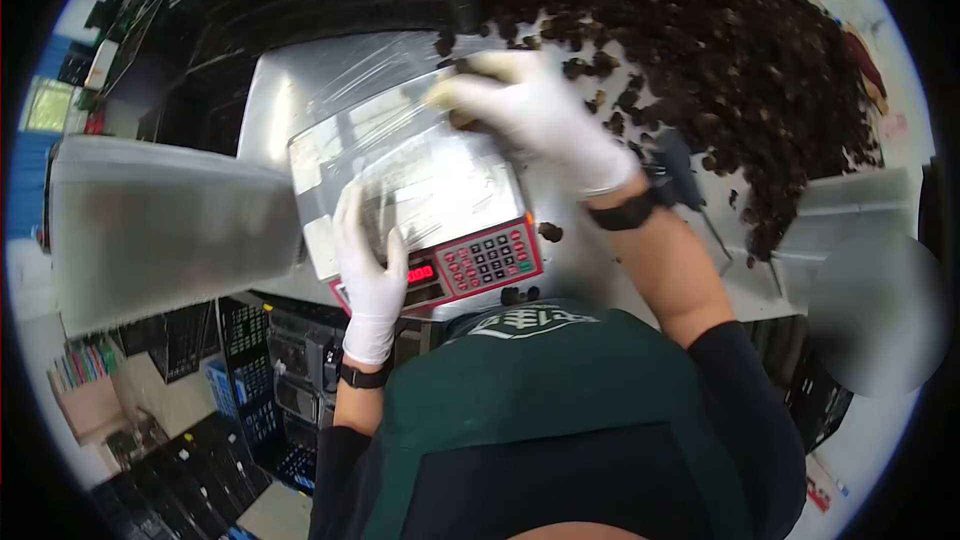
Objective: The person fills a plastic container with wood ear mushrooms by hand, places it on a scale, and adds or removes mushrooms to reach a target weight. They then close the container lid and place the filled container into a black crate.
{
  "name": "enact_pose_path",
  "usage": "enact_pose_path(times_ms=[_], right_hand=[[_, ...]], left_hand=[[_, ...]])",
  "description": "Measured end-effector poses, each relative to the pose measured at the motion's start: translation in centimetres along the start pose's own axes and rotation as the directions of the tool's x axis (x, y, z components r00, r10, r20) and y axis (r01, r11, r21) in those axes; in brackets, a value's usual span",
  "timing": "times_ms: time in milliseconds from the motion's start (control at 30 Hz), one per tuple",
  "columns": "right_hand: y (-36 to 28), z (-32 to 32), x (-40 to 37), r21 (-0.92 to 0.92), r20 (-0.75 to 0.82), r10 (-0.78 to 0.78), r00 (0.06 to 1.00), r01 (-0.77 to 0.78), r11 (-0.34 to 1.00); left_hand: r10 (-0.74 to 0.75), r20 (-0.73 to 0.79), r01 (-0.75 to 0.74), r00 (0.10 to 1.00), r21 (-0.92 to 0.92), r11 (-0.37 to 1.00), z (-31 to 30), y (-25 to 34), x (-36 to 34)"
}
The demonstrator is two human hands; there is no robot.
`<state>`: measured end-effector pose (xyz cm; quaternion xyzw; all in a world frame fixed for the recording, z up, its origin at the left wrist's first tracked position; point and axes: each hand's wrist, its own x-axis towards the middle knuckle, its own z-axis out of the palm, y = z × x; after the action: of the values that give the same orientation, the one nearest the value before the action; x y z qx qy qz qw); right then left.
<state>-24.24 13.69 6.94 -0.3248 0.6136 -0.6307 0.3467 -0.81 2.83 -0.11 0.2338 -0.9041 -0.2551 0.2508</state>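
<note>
My left hand [368,270], in a white glove, grips the near edge of a clear plastic bag [425,175] lying on an electronic scale [470,255] with a red display and keypad. My right hand [535,110], also gloved, pinches the bag's far edge near a few dark brown pieces. A big heap of the same dark dried pieces [720,40] covers the metal table beyond and to the right of that hand.
A steel table [280,90] holds the scale. A grey blurred panel [160,225] stands at left. Black crates [190,470] are stacked on the floor below. A dark scoop-like tool [680,175] lies by the heap. Loose pieces [550,232] dot the table.
</note>
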Motion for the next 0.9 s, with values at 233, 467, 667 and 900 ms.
enact_pose_path(times_ms=[233, 467, 667, 900], right_hand=[[6.7, 8.4, 0.2, -0.764, 0.418, -0.225, 0.88, 0.475, 0.437], [5.6, -1.5, -2.1, -0.676, 0.063, -0.592, 0.803, 0.471, 0.567], [16.5, -21.4, -10.4, -0.64, -0.759, -0.34, 0.554, -0.729, 0.242], [19.8, -22.8, -7.5, -0.803, -0.512, -0.337, 0.79, -0.302, 0.513]], left_hand=[[-0.034, 0.006, 0.034, 0.999, -0.047, 0.998, 1.0, 0.1, -0.3], [-0.043, 0.083, 0.041, 0.996, 0.031, 0.999, 0.6, 0.8, -0.1], [0.054, 0.149, -0.104, 0.987, 0.355, 0.929, 0.5, 2.6, 2.0], [-0.013, 0.251, -0.072, 0.968, 0.326, 0.943, 1.0, 2.5, 4.0]])
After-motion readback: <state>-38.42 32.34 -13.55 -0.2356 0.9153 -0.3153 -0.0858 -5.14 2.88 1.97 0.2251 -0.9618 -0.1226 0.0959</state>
